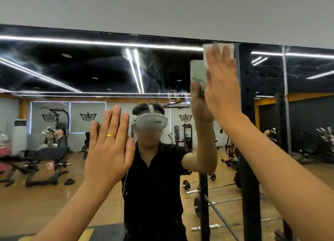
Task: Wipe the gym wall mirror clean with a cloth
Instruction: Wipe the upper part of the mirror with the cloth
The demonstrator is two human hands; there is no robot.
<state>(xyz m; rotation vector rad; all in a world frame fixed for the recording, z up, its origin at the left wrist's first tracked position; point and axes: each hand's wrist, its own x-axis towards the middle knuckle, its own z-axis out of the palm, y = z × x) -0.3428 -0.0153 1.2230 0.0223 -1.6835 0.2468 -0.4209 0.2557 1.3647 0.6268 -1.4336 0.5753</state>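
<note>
Head view puts you square in front of the gym wall mirror, both arms raised to the glass. Your right hand reaches high, fingers straight and close together, and presses the white cloth flat against the mirror. The cloth sits right at the mirror's top edge, just under the pale wall, and its corners show above and beside your fingertips. Your left hand is lower and well apart from the cloth. Its palm faces the glass with the fingers straight and holding nothing (a gold ring shows on one finger). Whether that palm actually touches the glass you cannot tell from here. Hazy streaks cloud the mirror left of the cloth. In the reflection your mirrored hand meets the real one at the cloth.
</note>
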